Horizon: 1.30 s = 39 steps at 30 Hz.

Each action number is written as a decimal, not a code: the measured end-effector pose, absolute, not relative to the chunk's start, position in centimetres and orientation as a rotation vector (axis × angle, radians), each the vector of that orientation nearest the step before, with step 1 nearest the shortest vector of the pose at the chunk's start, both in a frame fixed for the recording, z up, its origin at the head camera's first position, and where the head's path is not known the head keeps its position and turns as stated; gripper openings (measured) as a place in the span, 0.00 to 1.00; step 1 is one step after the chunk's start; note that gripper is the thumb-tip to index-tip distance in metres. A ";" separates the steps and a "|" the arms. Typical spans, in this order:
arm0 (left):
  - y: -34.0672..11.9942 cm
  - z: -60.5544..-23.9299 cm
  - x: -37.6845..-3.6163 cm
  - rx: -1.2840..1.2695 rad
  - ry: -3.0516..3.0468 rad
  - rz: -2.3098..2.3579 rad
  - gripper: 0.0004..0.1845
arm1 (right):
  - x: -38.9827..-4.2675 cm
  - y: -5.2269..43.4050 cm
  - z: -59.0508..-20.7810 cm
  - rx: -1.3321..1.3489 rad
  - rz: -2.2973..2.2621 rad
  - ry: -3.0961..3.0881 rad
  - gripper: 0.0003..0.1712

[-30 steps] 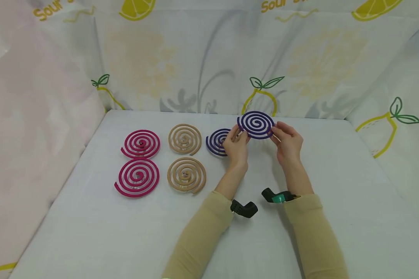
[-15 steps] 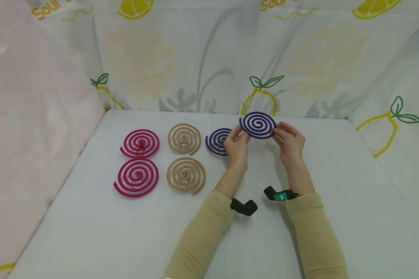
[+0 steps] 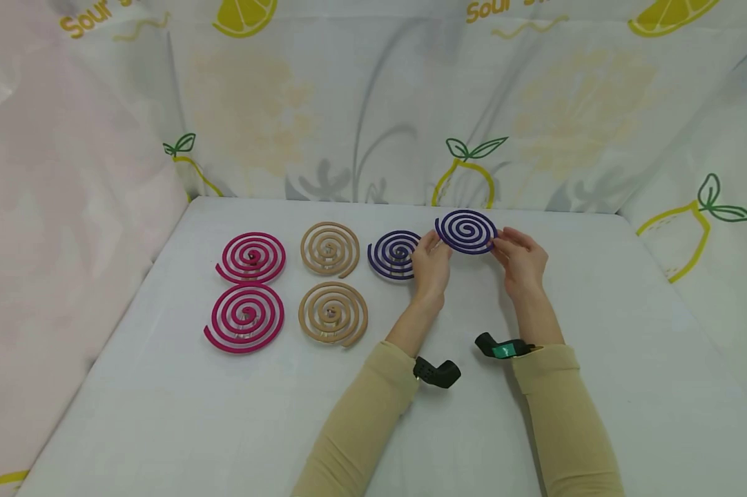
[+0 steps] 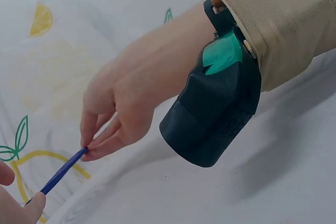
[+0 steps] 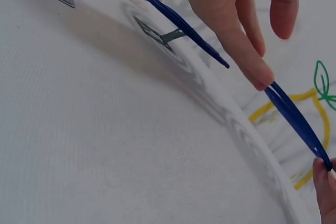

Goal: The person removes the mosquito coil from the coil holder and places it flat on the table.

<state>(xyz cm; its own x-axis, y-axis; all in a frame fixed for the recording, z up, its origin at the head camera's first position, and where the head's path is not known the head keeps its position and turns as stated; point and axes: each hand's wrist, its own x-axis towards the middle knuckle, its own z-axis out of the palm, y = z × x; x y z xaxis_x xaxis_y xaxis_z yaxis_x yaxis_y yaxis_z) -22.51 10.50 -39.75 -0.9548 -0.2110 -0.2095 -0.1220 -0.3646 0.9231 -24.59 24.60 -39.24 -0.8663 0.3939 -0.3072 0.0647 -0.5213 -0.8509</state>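
Observation:
Both hands hold a dark purple mosquito coil, raised above the back right of the table. My left hand pinches its left edge, while my right hand pinches the opposite edge between thumb and fingers. Seen edge-on in the left wrist view, the coil slants between the two hands. A second purple coil sits on a small metal stand just left of my left hand, which overlaps its right side in the head view. The right wrist view shows that stand under the coil.
Two tan coils stand in a column left of the purple one. Further left are two pink coils, overlapping in the head view. A lemon-print cloth hangs behind the white table.
Both hands have shifted slightly right and lower, carrying the held purple coil with them. More of the purple coil on its stand now shows beside the left hand.

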 end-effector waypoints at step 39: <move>10.8 -41.4 -22.8 0.292 -2.073 -2.541 0.43 | -25.0 23.8 -41.2 -0.697 2.273 -1.826 0.31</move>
<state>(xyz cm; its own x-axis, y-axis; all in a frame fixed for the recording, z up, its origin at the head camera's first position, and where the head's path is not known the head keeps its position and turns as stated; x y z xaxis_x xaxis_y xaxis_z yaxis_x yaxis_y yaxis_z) -22.76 10.83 -41.36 -0.9730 0.0048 -0.2306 -0.2269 -0.1999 0.9532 -25.02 23.77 -41.19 -0.8822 0.3904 -0.2631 0.1728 -0.2513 -0.9523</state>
